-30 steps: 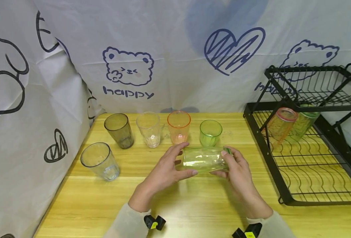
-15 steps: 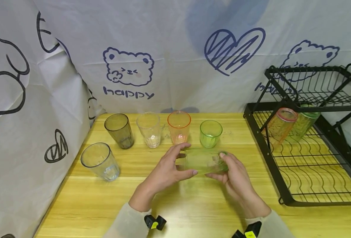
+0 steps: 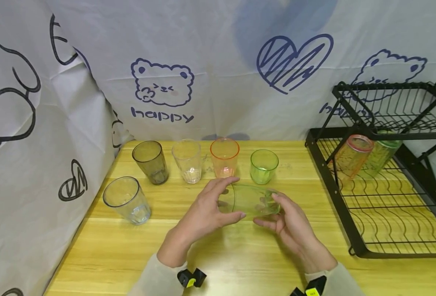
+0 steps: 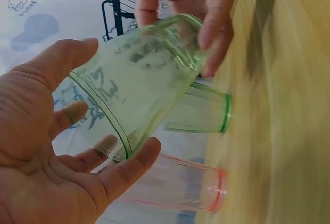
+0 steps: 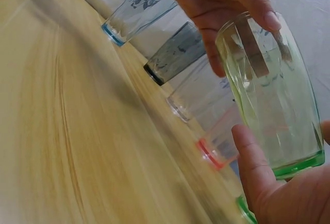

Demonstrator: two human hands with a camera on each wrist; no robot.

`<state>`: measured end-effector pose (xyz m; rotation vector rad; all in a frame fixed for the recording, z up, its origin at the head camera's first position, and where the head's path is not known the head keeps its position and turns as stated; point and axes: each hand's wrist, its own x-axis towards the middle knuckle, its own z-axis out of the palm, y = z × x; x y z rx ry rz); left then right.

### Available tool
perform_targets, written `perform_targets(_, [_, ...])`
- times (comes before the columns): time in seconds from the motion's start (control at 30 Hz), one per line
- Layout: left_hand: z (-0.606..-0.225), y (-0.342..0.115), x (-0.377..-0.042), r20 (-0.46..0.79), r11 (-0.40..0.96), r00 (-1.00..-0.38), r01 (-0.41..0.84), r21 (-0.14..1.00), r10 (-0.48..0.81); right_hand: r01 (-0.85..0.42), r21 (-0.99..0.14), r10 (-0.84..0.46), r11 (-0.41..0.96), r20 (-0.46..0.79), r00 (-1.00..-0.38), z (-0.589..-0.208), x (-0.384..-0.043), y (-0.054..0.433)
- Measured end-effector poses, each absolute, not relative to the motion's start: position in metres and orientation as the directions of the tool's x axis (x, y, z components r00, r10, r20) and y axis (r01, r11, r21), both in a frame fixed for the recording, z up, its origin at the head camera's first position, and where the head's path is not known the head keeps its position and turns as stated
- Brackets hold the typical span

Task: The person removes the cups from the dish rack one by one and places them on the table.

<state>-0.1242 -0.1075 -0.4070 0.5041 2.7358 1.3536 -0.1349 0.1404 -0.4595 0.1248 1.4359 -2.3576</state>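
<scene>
A light green drinking glass lies sideways in the air between my hands, its mouth to the left and its thick base to the right. My left hand holds the rim end, thumb on one side and fingers curved round the other. At the base end, my right hand grips the glass with thumb and fingers. The right wrist view shows the darker green bottom of the held glass against the right palm. In the left wrist view its round rim sits among the left fingers.
Behind the hands stand a small green glass, an orange-red glass, a clear glass and a dark brown glass. A bluish glass is at left. A black dish rack holds two upside-down glasses at right.
The green glass has turned between the hands, and its rim now shows more. My right thumb and fingers have shifted at the base. The left hand stays nearly in place.
</scene>
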Motion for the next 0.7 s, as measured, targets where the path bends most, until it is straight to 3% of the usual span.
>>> perform_targets(0.7, [-0.383,-0.108,-0.108,0.207,0.687,-0.924,0.379,0.620,0.322,0.349,-0.894,-0.249,-0.282,-0.284,-0.926,-0.458,-0.131,0.137])
